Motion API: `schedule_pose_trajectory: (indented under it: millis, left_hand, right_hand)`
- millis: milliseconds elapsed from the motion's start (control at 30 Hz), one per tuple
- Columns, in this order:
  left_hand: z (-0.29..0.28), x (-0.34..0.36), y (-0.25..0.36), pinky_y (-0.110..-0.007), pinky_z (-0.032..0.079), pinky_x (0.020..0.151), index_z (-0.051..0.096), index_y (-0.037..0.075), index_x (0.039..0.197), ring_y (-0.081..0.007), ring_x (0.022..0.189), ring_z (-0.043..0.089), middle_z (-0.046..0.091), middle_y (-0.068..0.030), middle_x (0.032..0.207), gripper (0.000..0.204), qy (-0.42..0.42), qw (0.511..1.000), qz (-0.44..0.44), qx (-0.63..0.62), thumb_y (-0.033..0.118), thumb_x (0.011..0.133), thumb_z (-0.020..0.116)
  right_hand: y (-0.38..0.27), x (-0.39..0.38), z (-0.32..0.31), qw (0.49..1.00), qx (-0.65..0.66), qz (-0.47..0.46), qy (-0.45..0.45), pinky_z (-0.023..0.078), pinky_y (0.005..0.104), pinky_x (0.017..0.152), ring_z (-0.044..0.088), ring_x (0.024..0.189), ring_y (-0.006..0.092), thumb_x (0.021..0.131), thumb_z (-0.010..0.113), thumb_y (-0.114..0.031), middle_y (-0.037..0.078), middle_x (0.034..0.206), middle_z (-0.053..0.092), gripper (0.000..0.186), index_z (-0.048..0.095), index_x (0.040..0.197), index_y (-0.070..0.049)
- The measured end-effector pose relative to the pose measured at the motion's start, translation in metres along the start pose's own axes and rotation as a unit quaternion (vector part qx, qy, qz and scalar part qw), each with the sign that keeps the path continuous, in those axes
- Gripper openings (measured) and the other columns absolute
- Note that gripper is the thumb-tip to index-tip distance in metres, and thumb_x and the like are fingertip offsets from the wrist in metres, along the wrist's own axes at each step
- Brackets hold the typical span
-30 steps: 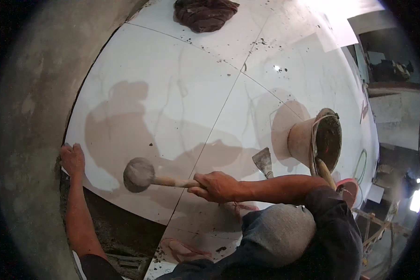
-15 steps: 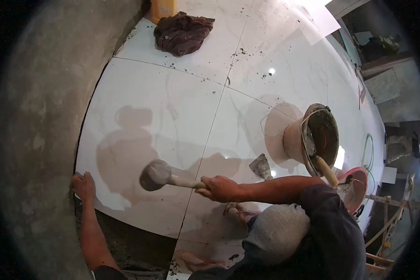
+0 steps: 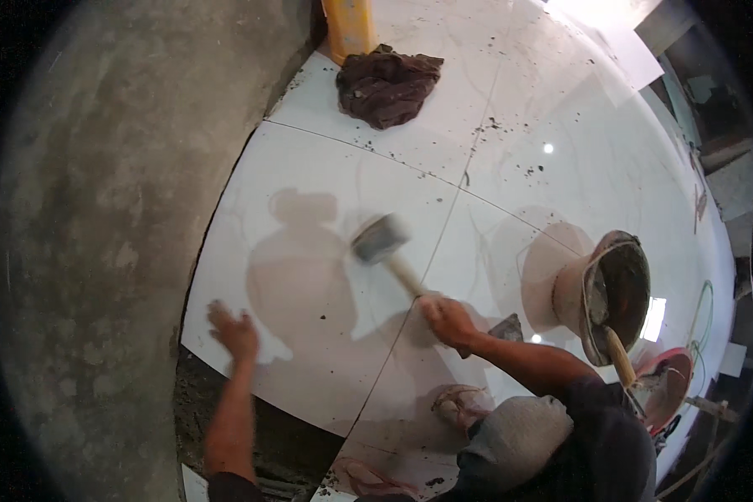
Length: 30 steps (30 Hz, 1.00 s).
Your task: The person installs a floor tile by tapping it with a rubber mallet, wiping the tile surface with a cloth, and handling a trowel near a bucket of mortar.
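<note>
My right hand [image 3: 448,322] is closed around the pale handle of a mallet [image 3: 379,238], whose dark, bulky head is raised over a large white floor tile [image 3: 301,276] and slightly blurred. Over the same tile's left part, near the wall side, is my left hand [image 3: 234,333], fingers apart and holding nothing; whether it touches the surface I cannot tell. A trowel [image 3: 507,328] lies on the floor beyond my right forearm, which partly hides it.
A mortar-stained bucket [image 3: 573,293] with a wooden-handled tool [image 3: 621,358] leaning in it stands at right, beside a reddish basin [image 3: 668,389]. A dark crumpled cloth [image 3: 389,88] lies by a yellow container [image 3: 350,29]. A grey wall [image 3: 117,209] borders the left. Dark bedding [image 3: 289,435] shows below the tile.
My left hand has left the tile's edge at the wall and moved inward with its fingers spread. The mallet has swung farther away from me. The whole view has shifted.
</note>
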<state>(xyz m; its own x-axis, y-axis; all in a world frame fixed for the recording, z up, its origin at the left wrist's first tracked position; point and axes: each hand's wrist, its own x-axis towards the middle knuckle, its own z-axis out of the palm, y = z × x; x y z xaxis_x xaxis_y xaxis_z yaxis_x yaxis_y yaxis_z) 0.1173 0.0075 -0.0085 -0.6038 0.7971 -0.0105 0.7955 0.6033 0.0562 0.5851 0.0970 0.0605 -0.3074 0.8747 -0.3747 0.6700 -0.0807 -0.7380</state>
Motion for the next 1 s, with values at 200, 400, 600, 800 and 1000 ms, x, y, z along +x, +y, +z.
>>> schedule_pose_trajectory:
  millis: [200,400,600,800,1000]
  left_hand:
    - [-0.024,-0.035,0.215,-0.062,0.003,0.112,0.012,-0.002,0.15,-0.0397,0.145,0.007,0.012,-0.0207,0.157,0.085,-0.027,0.985,0.149,-0.077,0.052,0.092,0.045]
    - [-0.04,-0.036,0.393,-0.054,0.004,0.116,0.011,-0.003,0.149,-0.0322,0.146,0.01,0.013,-0.0197,0.157,0.081,-0.119,0.915,0.348,-0.163,0.044,0.094,0.046]
    - [-0.028,-0.02,0.434,-0.047,0.012,0.118,0.011,-0.003,0.149,-0.034,0.144,0.019,0.018,-0.02,0.156,0.073,-0.166,0.801,0.521,-0.244,0.035,0.096,0.043]
    - [-0.043,-0.03,0.284,-0.044,0.022,0.115,0.02,-0.001,0.148,-0.0372,0.138,0.029,0.026,-0.0205,0.152,0.079,-0.188,0.821,0.428,-0.328,0.028,0.084,0.058]
    - [-0.135,-0.166,0.018,-0.045,0.036,0.107,0.024,0.008,0.149,-0.0389,0.128,0.043,0.039,-0.0224,0.144,0.077,-0.514,0.79,0.32,-0.1,0.037,0.087,0.059]
  right_hand:
    - [0.022,0.021,-0.049,0.887,0.315,0.239,0.24,0.038,0.031,0.04,0.05,0.045,0.0148,0.096,0.044,-0.057,0.006,0.061,0.055,0.055,0.053,0.079,-0.006]
    - [0.04,0.052,-0.087,0.811,0.456,0.2,0.306,0.039,0.0315,0.036,0.048,0.039,0.0159,0.099,0.044,-0.047,0.004,0.054,0.047,0.046,0.047,0.081,-0.005]
    - [0.029,0.053,-0.088,0.821,0.421,0.222,0.316,0.04,0.0321,0.037,0.047,0.04,0.0161,0.1,0.043,-0.045,0.003,0.056,0.046,0.043,0.045,0.08,-0.007]
    - [0.04,0.052,-0.082,0.824,0.43,0.196,0.311,0.039,0.0297,0.037,0.045,0.039,0.0134,0.1,0.045,-0.042,0.002,0.058,0.047,0.039,0.046,0.081,-0.008]
    - [0.03,0.052,-0.083,0.841,0.392,0.209,0.308,0.04,0.0282,0.04,0.047,0.045,0.0115,0.1,0.046,-0.04,0.002,0.062,0.048,0.037,0.046,0.086,-0.007]
